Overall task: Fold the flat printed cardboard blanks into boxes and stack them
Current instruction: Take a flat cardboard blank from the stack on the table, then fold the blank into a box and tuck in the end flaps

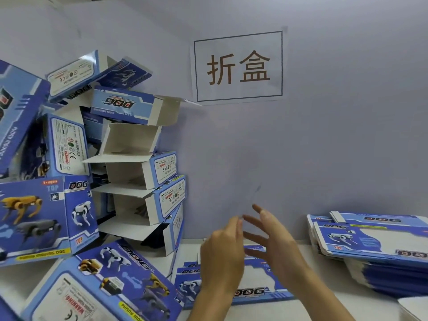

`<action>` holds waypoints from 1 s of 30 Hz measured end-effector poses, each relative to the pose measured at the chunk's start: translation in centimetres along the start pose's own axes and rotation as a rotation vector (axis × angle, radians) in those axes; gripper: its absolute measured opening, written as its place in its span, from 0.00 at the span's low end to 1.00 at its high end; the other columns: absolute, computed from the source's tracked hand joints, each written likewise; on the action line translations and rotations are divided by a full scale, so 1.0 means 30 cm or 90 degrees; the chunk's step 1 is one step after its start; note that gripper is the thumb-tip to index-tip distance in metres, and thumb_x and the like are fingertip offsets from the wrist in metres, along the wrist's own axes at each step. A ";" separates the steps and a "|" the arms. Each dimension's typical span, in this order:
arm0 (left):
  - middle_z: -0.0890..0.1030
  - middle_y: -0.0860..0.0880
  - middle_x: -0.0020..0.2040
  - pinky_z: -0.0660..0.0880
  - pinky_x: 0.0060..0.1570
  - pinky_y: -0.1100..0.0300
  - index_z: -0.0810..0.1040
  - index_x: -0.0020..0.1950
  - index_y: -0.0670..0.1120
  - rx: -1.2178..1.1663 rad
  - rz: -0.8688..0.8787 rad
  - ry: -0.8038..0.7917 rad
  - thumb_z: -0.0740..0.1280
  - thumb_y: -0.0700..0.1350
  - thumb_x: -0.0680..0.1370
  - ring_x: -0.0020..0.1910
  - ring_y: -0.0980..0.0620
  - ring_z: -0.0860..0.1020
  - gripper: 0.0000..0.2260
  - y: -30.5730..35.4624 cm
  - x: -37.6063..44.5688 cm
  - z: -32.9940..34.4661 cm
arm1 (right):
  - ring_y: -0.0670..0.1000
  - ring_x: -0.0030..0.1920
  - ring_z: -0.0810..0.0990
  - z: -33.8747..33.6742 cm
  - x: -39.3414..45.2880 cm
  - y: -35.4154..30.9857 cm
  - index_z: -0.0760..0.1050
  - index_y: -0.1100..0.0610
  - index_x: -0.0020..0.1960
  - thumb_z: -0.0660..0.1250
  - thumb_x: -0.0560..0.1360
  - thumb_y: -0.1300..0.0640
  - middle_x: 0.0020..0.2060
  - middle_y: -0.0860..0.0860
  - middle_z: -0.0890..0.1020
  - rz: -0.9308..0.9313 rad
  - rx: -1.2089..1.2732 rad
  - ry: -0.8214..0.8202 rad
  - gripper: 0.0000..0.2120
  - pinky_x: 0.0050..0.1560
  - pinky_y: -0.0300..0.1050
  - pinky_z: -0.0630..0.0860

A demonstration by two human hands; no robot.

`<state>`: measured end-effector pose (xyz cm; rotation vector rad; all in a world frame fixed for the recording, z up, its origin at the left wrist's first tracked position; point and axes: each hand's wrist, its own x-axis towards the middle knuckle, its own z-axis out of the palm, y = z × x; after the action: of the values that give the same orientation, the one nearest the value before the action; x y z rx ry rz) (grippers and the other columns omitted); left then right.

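A flat blue printed blank lies on the white table in front of me, partly behind my hands. My left hand hovers above it with fingers loosely extended upward, holding nothing. My right hand is beside it, fingers spread, also empty. A stack of flat blanks sits at the right. A leaning pile of folded blue boxes rises at the left, several with open ends showing white insides.
More folded boxes crowd the left side, and one lies tilted at the front left. A paper sign hangs on the pale wall behind. Another white sheet corner shows at the bottom right.
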<state>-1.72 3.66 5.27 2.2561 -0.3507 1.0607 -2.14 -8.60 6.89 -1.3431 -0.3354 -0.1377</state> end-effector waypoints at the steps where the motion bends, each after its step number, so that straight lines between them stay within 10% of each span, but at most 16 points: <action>1: 0.82 0.55 0.44 0.73 0.39 0.71 0.75 0.66 0.55 -0.039 0.034 -0.013 0.52 0.55 0.85 0.41 0.58 0.80 0.16 0.018 0.002 0.002 | 0.50 0.49 0.85 0.012 0.000 -0.017 0.76 0.45 0.61 0.66 0.73 0.37 0.51 0.47 0.85 -0.012 0.042 -0.024 0.20 0.42 0.47 0.81; 5: 0.66 0.60 0.77 0.66 0.73 0.58 0.60 0.78 0.62 -0.217 0.091 -0.245 0.58 0.53 0.84 0.75 0.62 0.63 0.22 0.088 0.003 -0.002 | 0.52 0.43 0.83 -0.013 0.011 -0.072 0.76 0.53 0.51 0.64 0.80 0.51 0.39 0.50 0.83 -0.140 0.017 0.118 0.06 0.41 0.46 0.80; 7: 0.63 0.60 0.78 0.60 0.76 0.59 0.64 0.77 0.60 -0.225 0.095 -0.251 0.60 0.51 0.83 0.77 0.63 0.58 0.21 0.099 0.010 -0.018 | 0.52 0.41 0.81 -0.052 0.022 -0.093 0.75 0.55 0.49 0.59 0.83 0.58 0.37 0.50 0.82 -0.187 -0.026 0.194 0.07 0.42 0.49 0.78; 14: 0.70 0.57 0.68 0.68 0.69 0.60 0.69 0.72 0.52 -0.253 -0.078 0.135 0.67 0.46 0.80 0.70 0.59 0.65 0.21 0.064 0.083 -0.162 | 0.52 0.39 0.85 -0.156 -0.002 -0.152 0.82 0.46 0.49 0.58 0.83 0.60 0.42 0.54 0.86 -0.202 -0.028 0.185 0.16 0.32 0.46 0.81; 17: 0.69 0.52 0.74 0.72 0.68 0.48 0.63 0.76 0.53 -0.378 -0.174 0.058 0.65 0.60 0.75 0.72 0.53 0.69 0.31 0.045 0.099 -0.214 | 0.56 0.44 0.86 -0.161 -0.006 -0.157 0.81 0.48 0.54 0.59 0.83 0.60 0.47 0.57 0.86 -0.197 0.004 0.118 0.13 0.35 0.48 0.82; 21: 0.82 0.53 0.52 0.81 0.39 0.62 0.73 0.60 0.59 -0.565 -0.169 0.003 0.65 0.60 0.71 0.50 0.56 0.83 0.18 0.042 0.082 -0.207 | 0.61 0.53 0.83 -0.128 -0.007 -0.139 0.76 0.51 0.62 0.59 0.81 0.51 0.55 0.60 0.83 -0.191 0.005 0.057 0.13 0.45 0.55 0.83; 30: 0.82 0.64 0.55 0.81 0.50 0.60 0.65 0.69 0.63 -0.613 -0.126 -0.108 0.64 0.71 0.73 0.53 0.59 0.83 0.28 0.079 0.065 -0.181 | 0.52 0.59 0.82 -0.044 -0.009 -0.111 0.72 0.51 0.69 0.61 0.73 0.34 0.57 0.51 0.84 -0.125 -0.001 -0.075 0.31 0.50 0.44 0.82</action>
<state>-4.86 5.29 10.40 1.4588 -0.5484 0.4305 -3.16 -10.65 9.65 -1.3214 -0.5676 -0.2238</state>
